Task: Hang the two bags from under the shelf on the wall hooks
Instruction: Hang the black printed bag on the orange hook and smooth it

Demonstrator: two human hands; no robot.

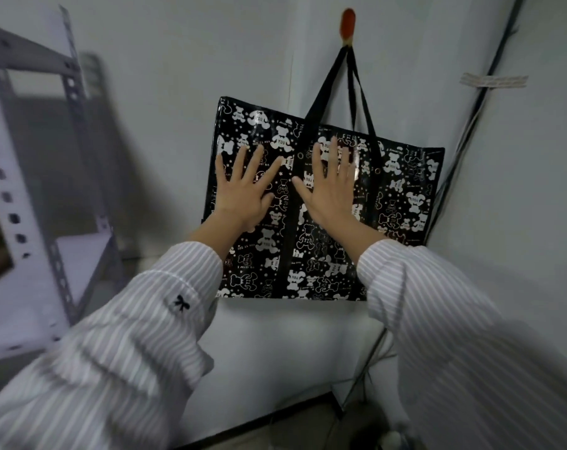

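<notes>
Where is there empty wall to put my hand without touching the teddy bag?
Bare wall lies between the metal shelf and the bag, and also below the bag. The corner to its right is crowded with black cables. The left hand and right hand lie flat on its front.

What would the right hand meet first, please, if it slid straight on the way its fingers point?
The right hand lies flat on the bear-print bag, fingers pointing up. It would probably cross the bag's top edge first, then meet the black handle straps under the red hook.
</notes>
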